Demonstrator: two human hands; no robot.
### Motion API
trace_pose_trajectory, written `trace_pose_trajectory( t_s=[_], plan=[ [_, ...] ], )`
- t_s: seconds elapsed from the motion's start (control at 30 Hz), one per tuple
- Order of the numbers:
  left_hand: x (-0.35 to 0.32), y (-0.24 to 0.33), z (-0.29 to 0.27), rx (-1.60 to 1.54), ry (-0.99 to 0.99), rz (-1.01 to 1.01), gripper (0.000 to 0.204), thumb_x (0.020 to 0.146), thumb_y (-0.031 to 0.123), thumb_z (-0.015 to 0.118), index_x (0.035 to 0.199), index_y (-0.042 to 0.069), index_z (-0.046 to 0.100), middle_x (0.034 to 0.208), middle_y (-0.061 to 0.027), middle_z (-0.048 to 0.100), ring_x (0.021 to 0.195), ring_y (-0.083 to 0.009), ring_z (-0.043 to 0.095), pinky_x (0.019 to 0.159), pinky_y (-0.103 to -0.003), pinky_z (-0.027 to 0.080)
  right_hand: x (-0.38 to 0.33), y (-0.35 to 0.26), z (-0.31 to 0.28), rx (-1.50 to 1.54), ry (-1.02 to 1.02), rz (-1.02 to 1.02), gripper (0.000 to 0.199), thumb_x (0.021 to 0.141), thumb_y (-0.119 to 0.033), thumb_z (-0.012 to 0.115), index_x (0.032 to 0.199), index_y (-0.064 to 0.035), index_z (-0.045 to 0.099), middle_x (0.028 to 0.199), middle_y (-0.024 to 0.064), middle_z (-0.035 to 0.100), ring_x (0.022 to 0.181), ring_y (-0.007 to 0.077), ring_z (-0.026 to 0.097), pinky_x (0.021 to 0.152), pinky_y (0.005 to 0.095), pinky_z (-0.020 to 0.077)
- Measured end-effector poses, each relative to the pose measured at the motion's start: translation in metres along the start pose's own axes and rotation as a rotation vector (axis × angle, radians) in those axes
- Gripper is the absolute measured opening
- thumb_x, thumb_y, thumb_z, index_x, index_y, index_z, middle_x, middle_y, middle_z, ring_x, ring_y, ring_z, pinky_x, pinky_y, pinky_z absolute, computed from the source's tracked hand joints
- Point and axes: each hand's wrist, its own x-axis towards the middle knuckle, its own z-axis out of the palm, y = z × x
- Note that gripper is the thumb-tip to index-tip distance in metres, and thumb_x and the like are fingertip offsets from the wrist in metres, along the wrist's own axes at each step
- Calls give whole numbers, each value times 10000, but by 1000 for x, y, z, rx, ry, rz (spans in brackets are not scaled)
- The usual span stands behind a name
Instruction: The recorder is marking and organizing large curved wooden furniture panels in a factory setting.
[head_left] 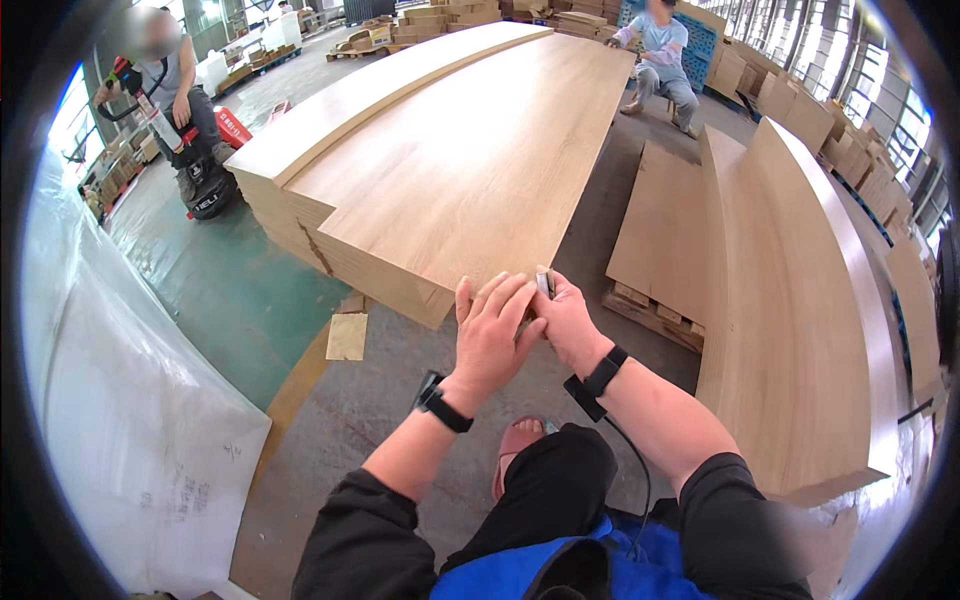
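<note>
A stack of light wood-grain boards stretches away in front of me. My left hand rests at its near right corner, fingers extended over the top edge and the thumb reaching toward my right hand. Beside it, my right hand is closed at the same corner. A small, slim thing with a metallic shine sticks up from between its thumb and fingers; its kind is too small to make out. Both hands touch or nearly touch each other, and they hide the corner beneath them.
More wood-grain boards stand at the right, beside a flat panel over a pallet. A plastic-wrapped stack is on the left. One person sits at the stack's far right end; another stands on a red-and-black pallet truck.
</note>
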Motion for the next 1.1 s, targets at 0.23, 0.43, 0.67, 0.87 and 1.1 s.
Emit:
trace_pose_trajectory(
  t_s=[0.23, 0.43, 0.67, 0.87, 1.1],
  plan=[
    [-22, -36, 38, 239, 83, -91, 471, 854, 421, 639, 1194, 97, 619, 1257, -52, 598, 1219, -248, 493, 1089, -463, 262, 4, 2, -15, -203, -140, 197, 163, 965, -163, 556, 1079, -48, 536, 813, 22, 583, 632, 76, 536, 512, 228, 435],
    [-28, -82, 62, 192, 414, -305, 564, 805, 277, 675, 1330, 172, 495, 1404, -18, 467, 1335, -253, 397, 1109, -587, 178, 28, -36, 38, 407, -120, -120, 115, 954, -157, 562, 884, -67, 546, 759, 33, 589, 578, 92, 516, 489, 247, 427],
    [-1, -154, 26, 1046, 42, -474, 733, 813, 394, 684, 1451, 261, 350, 1563, 18, 228, 1434, -232, 210, 1061, -692, 143, 51, -106, -68, -191, 138, -456, 334, 953, -222, 588, 1202, -10, 518, 869, 69, 651, 608, 70, 522, 559, 226, 462],
    [15, -141, 30, 1097, 98, -461, 774, 736, 369, 772, 1412, 274, 409, 1527, -6, 299, 1411, -227, 246, 1028, -678, 191, -12, -116, -230, -254, 356, -358, 457, 950, -258, 610, 1313, -23, 463, 852, 49, 636, 577, 56, 511, 537, 226, 464],
    [-11, -170, 18, 1010, 252, -225, 885, 748, 326, 790, 1454, 78, 317, 1531, -207, 233, 1420, -374, 216, 1106, -541, 253, -56, -57, -257, -87, 436, -160, 430, 960, -185, 594, 1330, -29, 440, 836, 42, 604, 568, 67, 503, 531, 244, 462]
  ],
)
